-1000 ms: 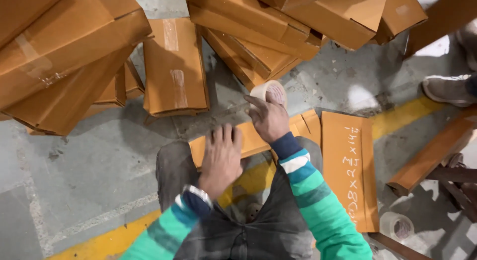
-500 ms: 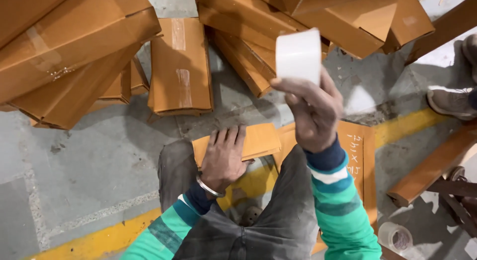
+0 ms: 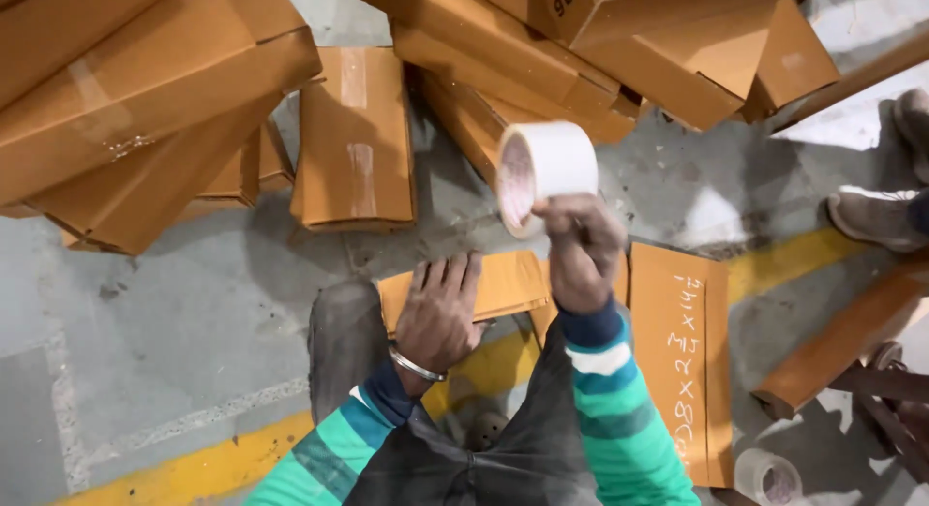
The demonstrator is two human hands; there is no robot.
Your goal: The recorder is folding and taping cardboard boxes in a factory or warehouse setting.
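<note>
My right hand [image 3: 581, 245] grips a white roll of tape [image 3: 544, 172], raised above the floor. A small flat brown cardboard box [image 3: 494, 283] rests on my knees under my left hand [image 3: 440, 312], which lies flat with fingers spread; a metal bangle sits on that wrist. Both sleeves are green, white and blue striped.
Brown cardboard boxes are piled at the left [image 3: 145, 100] and top right [image 3: 619, 51]; one folded box [image 3: 353, 143] lies between them. A flat cardboard sheet [image 3: 682, 351] lies to my right. Another tape roll [image 3: 769, 477] sits low right. Someone's shoe [image 3: 876, 216] is at the right edge.
My right hand lifted the tape roll from the box up into the air, then shifted it slightly lower and turned it. The left hand stayed flat on the box.
</note>
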